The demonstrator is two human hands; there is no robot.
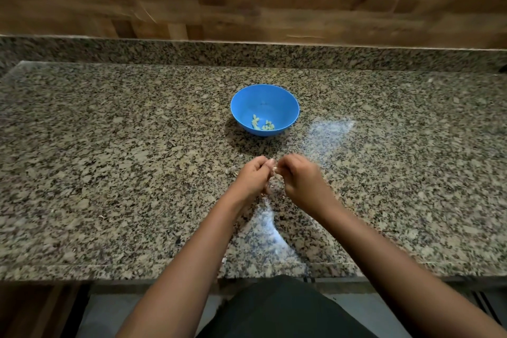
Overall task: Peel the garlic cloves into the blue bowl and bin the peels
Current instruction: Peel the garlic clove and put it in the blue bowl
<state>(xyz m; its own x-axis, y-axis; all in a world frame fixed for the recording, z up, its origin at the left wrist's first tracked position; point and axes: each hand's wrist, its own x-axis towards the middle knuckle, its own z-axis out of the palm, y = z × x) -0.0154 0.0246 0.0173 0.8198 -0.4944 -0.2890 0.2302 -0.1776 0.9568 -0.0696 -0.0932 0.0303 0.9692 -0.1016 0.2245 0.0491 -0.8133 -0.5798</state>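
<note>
On the granite counter (pixel 109 145) the blue bowl (pixel 263 99) holds a few peeled cloves (pixel 262 124). Just nearer, the left hand (pixel 253 175) and right hand (pixel 299 181) pinch one garlic clove (pixel 275 169) between curled fingers (blurred). Fallen peel scraps (pixel 231 171) could be missed against the speckle.

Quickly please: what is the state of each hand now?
Left hand: fingers curled, pinching a small pale garlic clove.
Right hand: fingers curled, pinching the same clove from the other side.
</note>
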